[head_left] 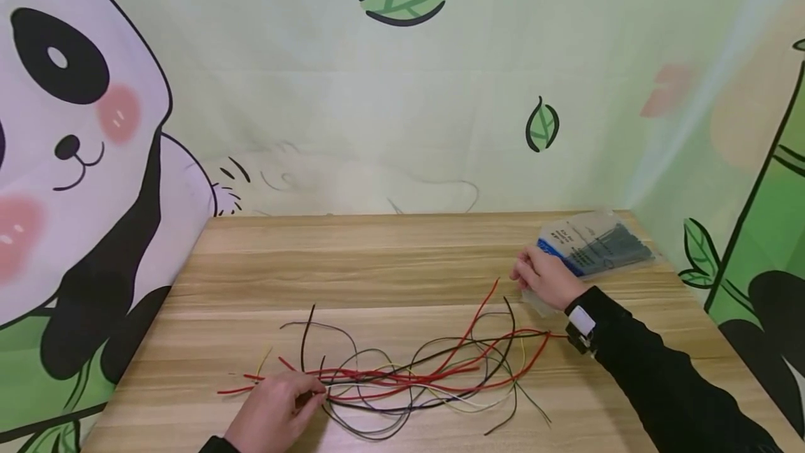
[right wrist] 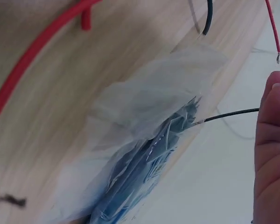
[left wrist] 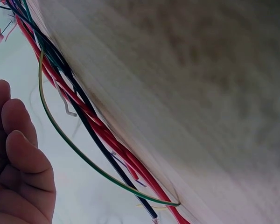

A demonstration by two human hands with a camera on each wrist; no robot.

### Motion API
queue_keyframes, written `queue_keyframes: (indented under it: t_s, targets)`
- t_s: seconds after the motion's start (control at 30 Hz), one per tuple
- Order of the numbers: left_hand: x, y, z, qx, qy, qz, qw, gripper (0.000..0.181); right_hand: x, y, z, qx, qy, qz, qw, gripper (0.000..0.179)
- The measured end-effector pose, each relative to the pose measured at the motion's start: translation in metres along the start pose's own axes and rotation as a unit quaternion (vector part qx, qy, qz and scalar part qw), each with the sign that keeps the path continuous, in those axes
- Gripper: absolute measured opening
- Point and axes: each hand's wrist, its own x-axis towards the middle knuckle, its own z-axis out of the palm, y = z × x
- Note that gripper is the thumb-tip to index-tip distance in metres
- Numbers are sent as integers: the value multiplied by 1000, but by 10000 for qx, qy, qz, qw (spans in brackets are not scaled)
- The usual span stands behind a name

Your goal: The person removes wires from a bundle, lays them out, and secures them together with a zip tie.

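Observation:
My left hand [head_left: 273,405] lies over the left end of a loose bundle of wires [head_left: 390,374]. The left wrist view shows its fingers [left wrist: 19,114] loosely curled beside red wires [left wrist: 100,123] and a green-yellow wire [left wrist: 70,142], with nothing visible between them. At the back right, my right hand [head_left: 546,278] is beside a clear plastic bag [head_left: 581,240] with dark thin strips inside. From the bag, a thin black cable tie [right wrist: 231,114] runs to the right hand's fingers, which pinch it; their grip point is hidden behind the finger.
A thin white wire [head_left: 377,388] and black wires [head_left: 365,407] cross among the red ones. Wire ends fan out across the wooden table [head_left: 377,257]. One red wire [head_left: 490,292] points up near the right hand. A printed cloth backdrop [head_left: 302,89] stands behind the table.

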Motion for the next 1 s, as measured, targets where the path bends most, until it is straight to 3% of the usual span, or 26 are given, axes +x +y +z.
queue_keyframes:
  t_s: [0.13, 0.63, 0.83, 1.0]
  targets:
    - [0, 0, 0, 3, -7, -29, 10000, 14, -2, 0, 3, -218, 269, -186, 9992, 27]
    - [-1, 0, 1, -57, 75, 26, 10000, 15, -5, 7, 8, -1364, 1197, -354, 9828, 19]
    - [-1, 1, -1, -84, 24, -51, 9999, 15, -8, -2, 1, -1175, 1623, -386, 9790, 18]
    - [-1, 2, -2, -121, 26, -96, 9999, 15, -8, -15, -9, -911, 2205, -542, 9696, 17]
